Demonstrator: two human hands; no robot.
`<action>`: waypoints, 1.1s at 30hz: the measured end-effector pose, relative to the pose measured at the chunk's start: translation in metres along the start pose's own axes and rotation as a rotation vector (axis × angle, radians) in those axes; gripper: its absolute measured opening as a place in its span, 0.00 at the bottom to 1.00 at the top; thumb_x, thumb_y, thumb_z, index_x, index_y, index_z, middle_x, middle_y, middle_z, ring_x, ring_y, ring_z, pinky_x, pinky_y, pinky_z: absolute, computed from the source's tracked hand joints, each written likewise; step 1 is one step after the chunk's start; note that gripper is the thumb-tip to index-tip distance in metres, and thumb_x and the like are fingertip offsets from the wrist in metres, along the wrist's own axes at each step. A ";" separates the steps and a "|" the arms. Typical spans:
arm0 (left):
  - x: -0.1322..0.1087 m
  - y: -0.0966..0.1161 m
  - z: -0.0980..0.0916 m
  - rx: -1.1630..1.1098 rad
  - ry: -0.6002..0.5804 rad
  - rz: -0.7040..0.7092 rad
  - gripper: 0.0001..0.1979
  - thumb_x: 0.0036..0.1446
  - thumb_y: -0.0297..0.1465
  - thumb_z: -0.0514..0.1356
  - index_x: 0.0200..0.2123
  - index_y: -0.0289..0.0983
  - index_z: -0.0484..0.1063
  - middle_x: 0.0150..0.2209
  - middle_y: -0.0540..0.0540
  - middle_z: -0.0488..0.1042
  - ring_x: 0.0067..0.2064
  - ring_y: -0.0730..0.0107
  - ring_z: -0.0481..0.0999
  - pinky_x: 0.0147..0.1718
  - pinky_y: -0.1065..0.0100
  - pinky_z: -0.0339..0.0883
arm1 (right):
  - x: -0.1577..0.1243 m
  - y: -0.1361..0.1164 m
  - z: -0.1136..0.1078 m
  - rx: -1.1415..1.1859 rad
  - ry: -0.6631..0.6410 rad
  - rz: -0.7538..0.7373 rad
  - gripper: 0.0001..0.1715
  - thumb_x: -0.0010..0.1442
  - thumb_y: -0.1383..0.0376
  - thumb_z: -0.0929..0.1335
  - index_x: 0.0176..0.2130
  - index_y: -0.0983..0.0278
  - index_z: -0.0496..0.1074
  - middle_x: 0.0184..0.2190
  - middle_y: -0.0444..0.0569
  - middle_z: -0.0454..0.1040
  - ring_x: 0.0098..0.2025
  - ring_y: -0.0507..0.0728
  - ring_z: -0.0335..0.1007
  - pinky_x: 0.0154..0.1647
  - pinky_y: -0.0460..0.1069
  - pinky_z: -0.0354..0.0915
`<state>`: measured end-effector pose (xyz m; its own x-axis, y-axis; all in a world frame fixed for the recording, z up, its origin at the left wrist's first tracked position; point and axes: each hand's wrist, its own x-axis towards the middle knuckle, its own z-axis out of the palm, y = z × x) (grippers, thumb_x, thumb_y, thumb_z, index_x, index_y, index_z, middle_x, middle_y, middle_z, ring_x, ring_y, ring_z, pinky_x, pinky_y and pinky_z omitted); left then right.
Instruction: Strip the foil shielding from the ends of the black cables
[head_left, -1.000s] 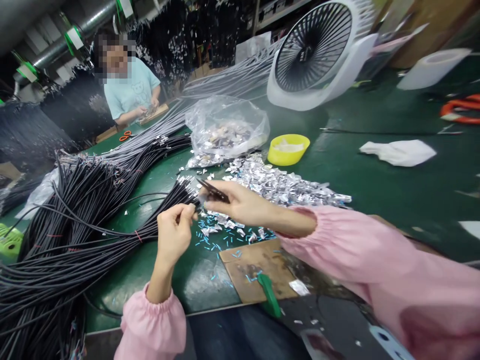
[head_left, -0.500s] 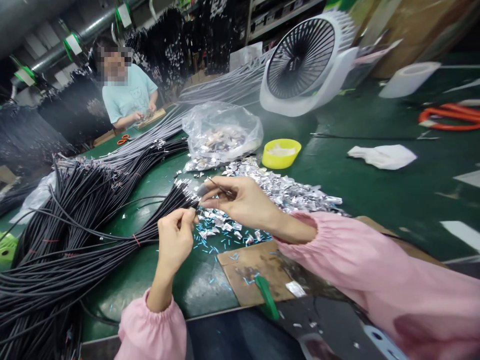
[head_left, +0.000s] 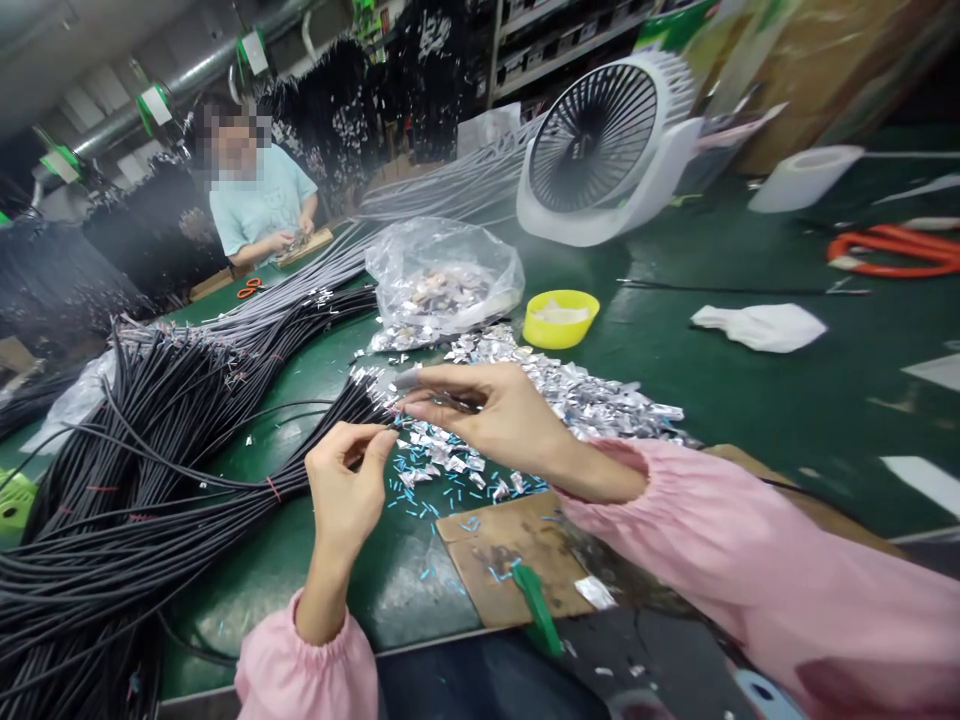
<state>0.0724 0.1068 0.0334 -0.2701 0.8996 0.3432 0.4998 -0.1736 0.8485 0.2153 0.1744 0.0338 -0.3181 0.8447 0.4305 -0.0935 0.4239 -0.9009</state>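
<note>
My left hand (head_left: 346, 480) pinches a black cable near its tip, thumb against forefinger; the grip itself is partly hidden. Close to it, my right hand (head_left: 491, 410) has thumb and fingers drawn together at the cable's end, where thin coloured wires show faintly. What lies between those fingers is too small to make out. A grey cover sits on one fingertip of that hand. Behind my left hand runs a tied bundle of black cables (head_left: 304, 468) with silvery ends. Foil scraps (head_left: 592, 395) and short blue wire bits (head_left: 450, 495) lie beneath and beyond my hands.
More black cables (head_left: 172, 430) are heaped at left. Beyond are a clear bag (head_left: 450, 265) of scraps, a yellow dish (head_left: 561, 320) and a white fan (head_left: 600, 150). A brown board (head_left: 517, 540) with a green-handled tool (head_left: 536, 605) lies near the front edge. A person (head_left: 262, 205) works across the table.
My right hand's fingers have straightened somewhat, and the dark thin item seen in them earlier is no longer visible. My left hand has shifted slightly left. The view has tipped up slightly.
</note>
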 end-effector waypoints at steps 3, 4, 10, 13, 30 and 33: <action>-0.001 0.000 0.001 0.001 -0.007 0.005 0.06 0.51 0.32 0.60 0.27 0.36 0.76 0.24 0.49 0.72 0.27 0.73 0.70 0.26 0.73 0.62 | 0.000 -0.001 0.000 -0.011 -0.014 -0.006 0.13 0.50 0.61 0.70 0.35 0.66 0.77 0.35 0.51 0.78 0.36 0.60 0.75 0.39 0.53 0.74; -0.001 0.000 0.001 0.001 -0.006 0.007 0.06 0.51 0.31 0.61 0.26 0.36 0.76 0.24 0.49 0.72 0.27 0.73 0.70 0.26 0.73 0.62 | 0.000 -0.001 0.000 -0.030 -0.012 -0.016 0.12 0.50 0.61 0.70 0.34 0.66 0.77 0.34 0.50 0.78 0.35 0.59 0.75 0.38 0.53 0.74; -0.002 0.001 0.001 -0.003 0.016 0.006 0.05 0.50 0.31 0.61 0.26 0.35 0.75 0.24 0.50 0.72 0.26 0.74 0.69 0.25 0.74 0.61 | -0.003 -0.004 -0.001 -0.048 -0.047 -0.065 0.11 0.50 0.66 0.69 0.36 0.65 0.77 0.34 0.48 0.78 0.33 0.57 0.76 0.37 0.50 0.74; -0.002 0.001 0.001 -0.003 0.014 -0.011 0.06 0.50 0.32 0.61 0.25 0.35 0.75 0.23 0.50 0.71 0.24 0.75 0.68 0.24 0.73 0.60 | -0.004 -0.004 -0.001 -0.085 -0.038 -0.092 0.11 0.50 0.66 0.69 0.35 0.65 0.78 0.33 0.47 0.78 0.33 0.57 0.76 0.36 0.50 0.74; -0.001 0.001 0.005 -0.078 0.041 -0.160 0.14 0.51 0.39 0.58 0.23 0.33 0.71 0.19 0.50 0.69 0.20 0.77 0.65 0.18 0.75 0.57 | -0.007 0.000 0.000 -0.317 -0.030 -0.418 0.14 0.51 0.70 0.65 0.38 0.63 0.76 0.31 0.47 0.78 0.29 0.56 0.75 0.30 0.48 0.72; 0.000 0.003 0.005 -0.135 0.066 -0.152 0.13 0.50 0.38 0.59 0.23 0.33 0.70 0.17 0.51 0.67 0.19 0.78 0.64 0.18 0.75 0.57 | -0.008 -0.001 0.001 -0.298 -0.041 -0.489 0.12 0.50 0.71 0.66 0.36 0.63 0.76 0.29 0.47 0.78 0.28 0.55 0.75 0.27 0.47 0.71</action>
<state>0.0779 0.1084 0.0337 -0.3896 0.8921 0.2287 0.3356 -0.0938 0.9373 0.2174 0.1668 0.0309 -0.3415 0.5164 0.7853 0.0291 0.8410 -0.5403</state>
